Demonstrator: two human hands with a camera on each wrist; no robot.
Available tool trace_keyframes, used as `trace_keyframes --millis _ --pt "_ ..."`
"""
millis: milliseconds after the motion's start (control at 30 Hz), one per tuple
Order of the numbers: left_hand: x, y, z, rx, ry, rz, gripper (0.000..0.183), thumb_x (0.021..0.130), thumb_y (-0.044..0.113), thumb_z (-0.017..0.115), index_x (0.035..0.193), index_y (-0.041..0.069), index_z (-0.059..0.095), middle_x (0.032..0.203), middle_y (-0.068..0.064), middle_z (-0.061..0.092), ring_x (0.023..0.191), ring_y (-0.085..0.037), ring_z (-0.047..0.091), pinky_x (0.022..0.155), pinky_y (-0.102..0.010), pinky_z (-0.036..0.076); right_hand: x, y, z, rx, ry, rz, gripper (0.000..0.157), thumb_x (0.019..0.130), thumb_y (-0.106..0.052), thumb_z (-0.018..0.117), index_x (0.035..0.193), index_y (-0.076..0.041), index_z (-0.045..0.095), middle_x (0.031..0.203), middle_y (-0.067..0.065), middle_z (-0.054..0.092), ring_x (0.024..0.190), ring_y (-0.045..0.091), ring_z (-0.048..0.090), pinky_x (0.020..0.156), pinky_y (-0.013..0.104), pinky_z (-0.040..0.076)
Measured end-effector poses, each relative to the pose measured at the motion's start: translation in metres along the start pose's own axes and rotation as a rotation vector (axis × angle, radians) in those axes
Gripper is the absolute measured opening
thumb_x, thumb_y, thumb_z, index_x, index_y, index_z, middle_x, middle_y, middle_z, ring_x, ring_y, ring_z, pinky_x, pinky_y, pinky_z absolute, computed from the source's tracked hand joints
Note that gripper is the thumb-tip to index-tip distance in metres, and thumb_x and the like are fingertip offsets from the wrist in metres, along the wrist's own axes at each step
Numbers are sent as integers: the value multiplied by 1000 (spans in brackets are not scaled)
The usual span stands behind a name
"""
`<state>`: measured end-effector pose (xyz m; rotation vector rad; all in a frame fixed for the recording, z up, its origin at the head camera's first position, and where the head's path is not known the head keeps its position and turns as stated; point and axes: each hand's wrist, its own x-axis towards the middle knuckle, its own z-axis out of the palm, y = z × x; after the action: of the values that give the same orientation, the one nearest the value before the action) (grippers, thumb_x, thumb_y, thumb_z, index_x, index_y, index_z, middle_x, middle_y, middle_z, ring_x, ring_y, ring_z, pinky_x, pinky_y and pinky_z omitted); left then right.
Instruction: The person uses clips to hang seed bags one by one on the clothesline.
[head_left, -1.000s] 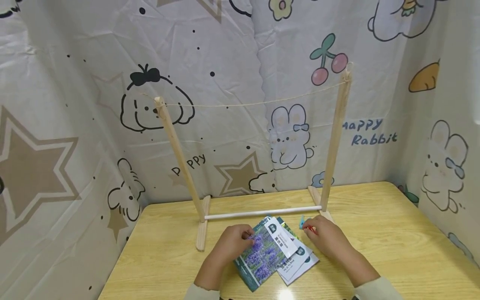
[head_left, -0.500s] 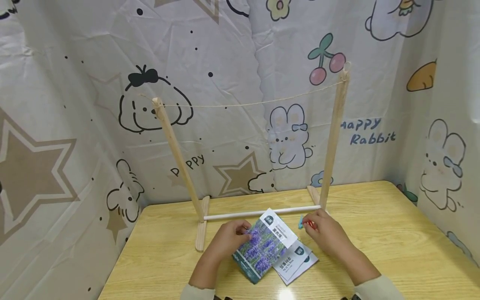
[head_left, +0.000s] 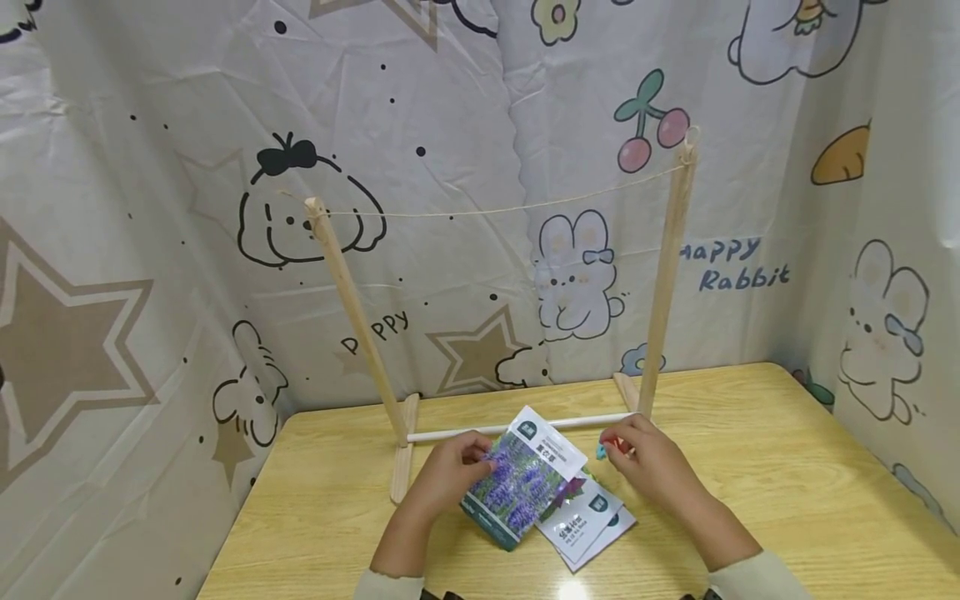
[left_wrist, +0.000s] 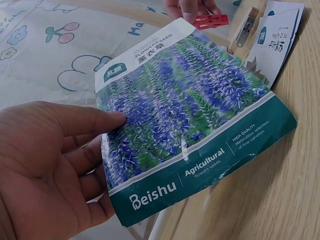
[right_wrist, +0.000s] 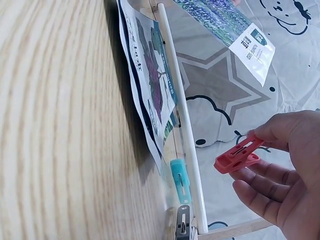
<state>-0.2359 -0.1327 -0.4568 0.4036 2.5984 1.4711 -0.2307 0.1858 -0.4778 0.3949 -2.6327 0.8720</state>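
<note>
My left hand [head_left: 452, 468] pinches the left edge of a seed packet [head_left: 522, 482] printed with purple flowers, thumb on its front. In the left wrist view the packet [left_wrist: 175, 107] is tilted up off the table, its green band towards me. My right hand [head_left: 654, 460] holds a red clothespin [right_wrist: 239, 156] between thumb and fingers, plain in the right wrist view. Under and right of the lifted packet lie more seed packets [head_left: 582, 527], overlapping on the table. On the table near the right hand lie a light-blue clothespin [right_wrist: 180, 179] and a grey clothespin [right_wrist: 183, 222].
Behind the hands stands a wooden frame: a left post [head_left: 352, 321], a right post [head_left: 667, 283] and a white bar [head_left: 438, 434] low between them. A thin string [head_left: 487, 212] sags between the post tops. Printed cloth [head_left: 450, 100] hangs around the table [head_left: 780, 467].
My left hand has lifted the purple-flower packet from the pile and shifted it slightly up and left, uncovering more of the packets below. The right hand has raised the red clothespin a little.
</note>
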Motion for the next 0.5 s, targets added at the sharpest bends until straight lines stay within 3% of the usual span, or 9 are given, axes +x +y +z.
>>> trace_keyframes --millis 500 --pt "-2 0 -7 -20 44 17 10 96 14 67 106 11 68 94 -3 68 86 -14 62 75 -31 52 3 -4 -6 36 -6 37 10 96 -18 70 103 -13 75 101 -2 60 80 9 59 66 23 51"
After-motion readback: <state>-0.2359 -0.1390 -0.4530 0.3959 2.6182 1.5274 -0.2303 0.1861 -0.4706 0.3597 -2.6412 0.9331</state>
